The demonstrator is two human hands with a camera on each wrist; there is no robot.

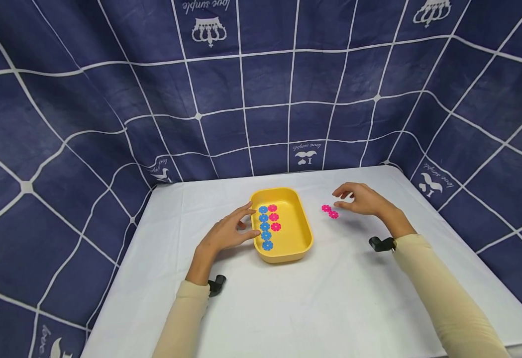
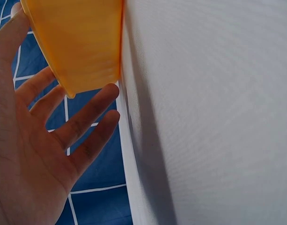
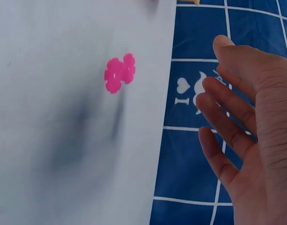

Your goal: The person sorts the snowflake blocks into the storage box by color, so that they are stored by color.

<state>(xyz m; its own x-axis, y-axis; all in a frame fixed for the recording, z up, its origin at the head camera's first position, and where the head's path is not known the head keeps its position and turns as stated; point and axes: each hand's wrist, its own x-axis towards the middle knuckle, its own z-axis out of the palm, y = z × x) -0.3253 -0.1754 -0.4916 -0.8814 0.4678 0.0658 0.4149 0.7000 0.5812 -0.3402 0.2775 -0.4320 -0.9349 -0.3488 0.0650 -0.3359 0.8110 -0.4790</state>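
Note:
A yellow tray lies on the white-covered table. Along its left side runs a column of blue flower-shaped pieces, with 3 pink flower-shaped pieces beside it. My left hand is at the tray's left wall, fingers spread and fingertips right at the rim; the left wrist view shows the tray's outer wall close to the fingertips. Right of the tray, two pink flower-shaped pieces lie together on the cloth, overlapping in the right wrist view. My right hand hovers just right of them, fingers loosely bent, holding nothing.
A white cloth covers the table. Dark blue curtains with white grid lines hang behind the table and at both sides. Each wrist carries a small black camera mount.

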